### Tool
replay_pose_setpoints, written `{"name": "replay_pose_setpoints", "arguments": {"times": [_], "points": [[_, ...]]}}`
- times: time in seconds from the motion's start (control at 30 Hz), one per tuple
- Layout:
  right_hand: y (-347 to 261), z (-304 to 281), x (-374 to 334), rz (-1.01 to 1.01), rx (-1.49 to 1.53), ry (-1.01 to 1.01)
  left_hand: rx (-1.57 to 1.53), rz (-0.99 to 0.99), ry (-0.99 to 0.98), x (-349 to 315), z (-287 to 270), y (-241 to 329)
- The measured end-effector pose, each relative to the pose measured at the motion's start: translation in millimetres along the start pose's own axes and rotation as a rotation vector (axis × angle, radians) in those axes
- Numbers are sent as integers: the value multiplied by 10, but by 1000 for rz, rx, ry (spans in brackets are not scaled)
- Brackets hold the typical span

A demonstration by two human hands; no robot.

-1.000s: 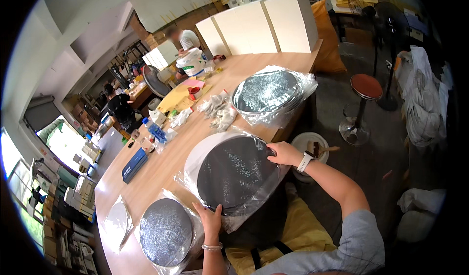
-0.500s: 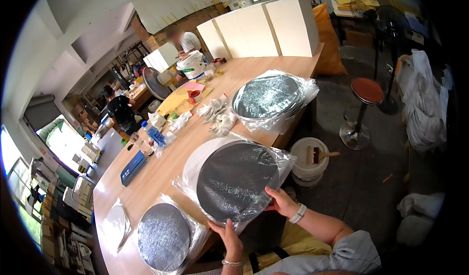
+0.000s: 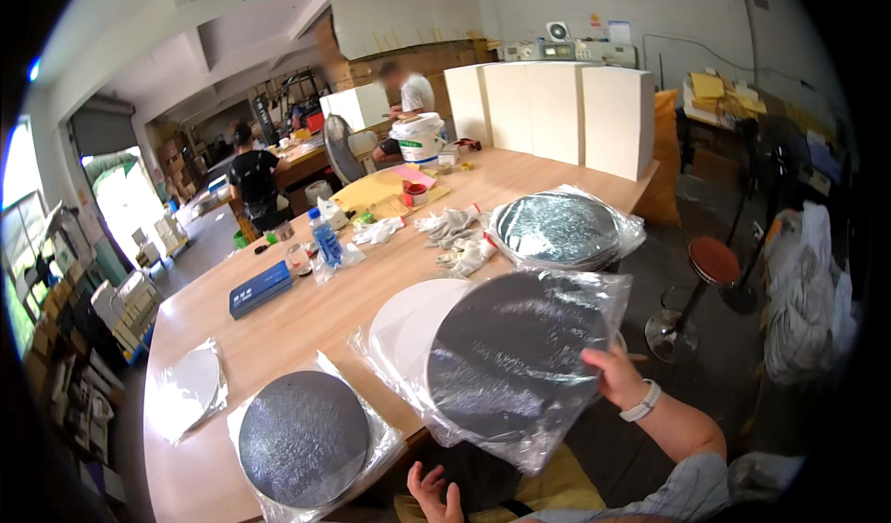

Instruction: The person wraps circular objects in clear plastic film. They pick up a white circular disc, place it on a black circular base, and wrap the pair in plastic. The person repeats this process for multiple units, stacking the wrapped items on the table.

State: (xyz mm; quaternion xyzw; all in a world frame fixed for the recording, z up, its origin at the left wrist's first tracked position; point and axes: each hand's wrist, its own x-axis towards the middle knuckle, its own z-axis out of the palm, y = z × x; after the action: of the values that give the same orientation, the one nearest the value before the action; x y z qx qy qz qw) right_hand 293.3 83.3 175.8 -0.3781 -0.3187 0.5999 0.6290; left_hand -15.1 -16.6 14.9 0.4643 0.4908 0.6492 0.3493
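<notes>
Over the near edge of the bench (image 3: 343, 314), with left hand (image 3: 432, 493) half-open and empty, pinching by its right rim in right hand (image 3: 616, 376) the bagged disc (image 3: 516, 356), probably light, stiff, slippery, best held by opposite rims.

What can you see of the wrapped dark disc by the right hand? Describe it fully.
The dark disc is round and flat, its upward face shiny and streaky. Clear, crinkled wrapping, seemingly plastic, encloses it and spreads loosely past its rim. It juts over the near edge of the table and partly hides a white disc at its left; whether it rests there is unclear. The right hand grips its right edge.
</notes>
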Motion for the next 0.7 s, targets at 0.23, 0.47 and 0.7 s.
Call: {"name": "replay_pose_setpoints", "arguments": {"times": [0.23,0.47,0.7], "points": [[-1162,-110,481,-352,-21,80,-132,5,-118,-291,-18,-501],[-1763,-324,1544,-559,193,-102,88,-9,-654,129,-423,-7],[-1007,-1346,2515,-188,-204,348,357,499,-172,473,298,419]]}}
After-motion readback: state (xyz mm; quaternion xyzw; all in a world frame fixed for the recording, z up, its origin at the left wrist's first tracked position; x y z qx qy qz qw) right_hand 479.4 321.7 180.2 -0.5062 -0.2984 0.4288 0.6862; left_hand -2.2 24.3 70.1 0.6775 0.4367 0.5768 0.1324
